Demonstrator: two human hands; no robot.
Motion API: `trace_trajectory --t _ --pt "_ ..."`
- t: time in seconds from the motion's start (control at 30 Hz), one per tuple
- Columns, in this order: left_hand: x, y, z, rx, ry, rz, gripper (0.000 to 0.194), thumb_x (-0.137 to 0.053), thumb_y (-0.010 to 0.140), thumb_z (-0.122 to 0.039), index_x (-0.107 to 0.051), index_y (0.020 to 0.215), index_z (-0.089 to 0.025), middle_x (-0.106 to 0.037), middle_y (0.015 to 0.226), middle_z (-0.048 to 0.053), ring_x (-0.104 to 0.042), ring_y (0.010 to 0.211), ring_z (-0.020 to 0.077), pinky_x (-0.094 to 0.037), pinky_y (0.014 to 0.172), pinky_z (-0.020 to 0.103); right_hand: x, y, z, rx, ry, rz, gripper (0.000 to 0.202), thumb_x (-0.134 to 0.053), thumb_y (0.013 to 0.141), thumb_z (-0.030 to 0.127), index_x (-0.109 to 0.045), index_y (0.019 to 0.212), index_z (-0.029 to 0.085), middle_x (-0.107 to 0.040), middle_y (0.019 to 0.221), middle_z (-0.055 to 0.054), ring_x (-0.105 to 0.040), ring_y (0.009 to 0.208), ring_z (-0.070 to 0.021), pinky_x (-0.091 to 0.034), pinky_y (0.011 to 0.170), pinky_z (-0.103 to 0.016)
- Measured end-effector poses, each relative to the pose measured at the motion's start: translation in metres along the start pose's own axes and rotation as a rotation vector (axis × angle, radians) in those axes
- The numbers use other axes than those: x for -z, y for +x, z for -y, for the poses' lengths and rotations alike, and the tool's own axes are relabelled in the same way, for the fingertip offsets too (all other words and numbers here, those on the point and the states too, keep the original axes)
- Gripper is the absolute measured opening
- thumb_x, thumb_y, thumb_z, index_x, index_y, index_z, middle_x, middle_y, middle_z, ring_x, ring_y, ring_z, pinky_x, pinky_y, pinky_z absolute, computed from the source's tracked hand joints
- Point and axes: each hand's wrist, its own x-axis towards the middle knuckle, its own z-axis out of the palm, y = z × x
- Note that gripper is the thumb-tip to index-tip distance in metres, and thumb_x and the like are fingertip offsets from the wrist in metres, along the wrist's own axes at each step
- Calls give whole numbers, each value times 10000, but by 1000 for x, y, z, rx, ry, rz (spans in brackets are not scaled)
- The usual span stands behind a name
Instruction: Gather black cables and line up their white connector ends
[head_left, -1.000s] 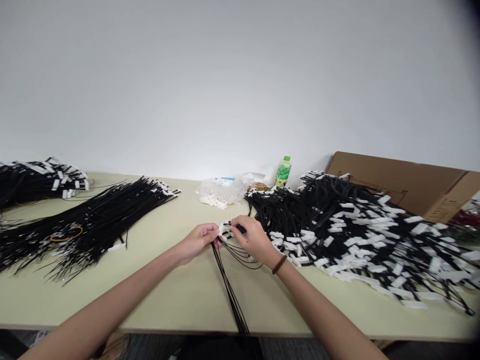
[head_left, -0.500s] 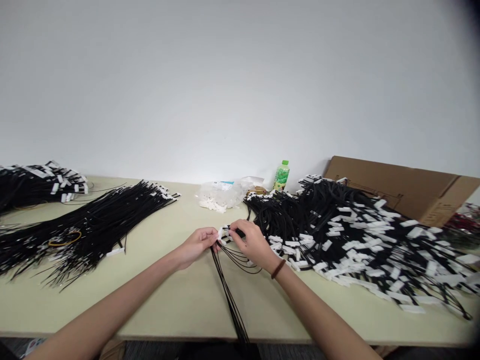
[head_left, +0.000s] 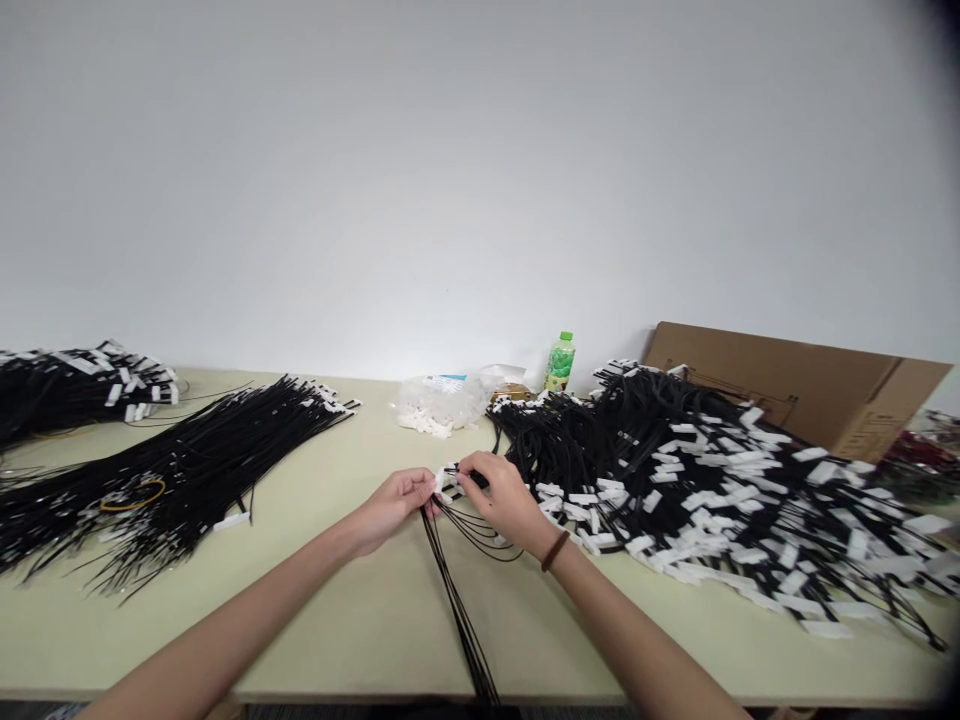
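My left hand point(head_left: 399, 508) pinches a small white connector point(head_left: 440, 482) with thin black wires point(head_left: 457, 600) trailing from it down to the table's front edge. My right hand point(head_left: 508, 503), with a brown band at its wrist, is closed at the connector's right side. Its thumb and forefinger grip the end of a black wire; the tip itself is too small to make out. Several more wires loop beneath the right hand between the two hands.
A clear bag of white connectors point(head_left: 437, 405) lies behind my hands, near a green-capped bottle point(head_left: 559, 362). White-tagged black cables point(head_left: 720, 490) are heaped at right before a cardboard box point(head_left: 780, 380). Bundled black cables point(head_left: 202, 450) lie at left, with another bundle point(head_left: 82, 385) behind.
The whole view has shifted slightly, so things sit a little lower. Both hands stay together at the connector, with only slight finger movement.
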Motion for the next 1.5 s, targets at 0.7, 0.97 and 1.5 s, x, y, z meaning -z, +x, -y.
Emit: trace_trajectory --t 0.7,0.97,1.5 --pt "0 -1 0 -12 -20 -4 346 -550 716 -480 -522 689 -136 -533 617 -1 -456 606 116 -326 614 229 -3 0 -1 2 4 -15 62 -473 810 138 -520 780 166 -572 774 -15 -515 752 -136 -359 717 -254" --pt "0 -1 -1 -5 -11 -12 367 -547 708 -502 -521 686 -136 -528 609 -4 -450 601 114 -324 607 223 -3 0 0 -6 23 -12 62 -474 819 157 -517 774 165 -571 773 -16 -511 743 -136 -364 709 -253" --pt "1 0 0 -14 -18 3 330 -534 738 -461 -515 690 -135 -529 621 1 -447 607 114 -322 610 229 -2 0 1 13 14 -20 68 -467 811 139 -516 772 167 -570 765 -20 -514 734 -139 -371 700 -252"
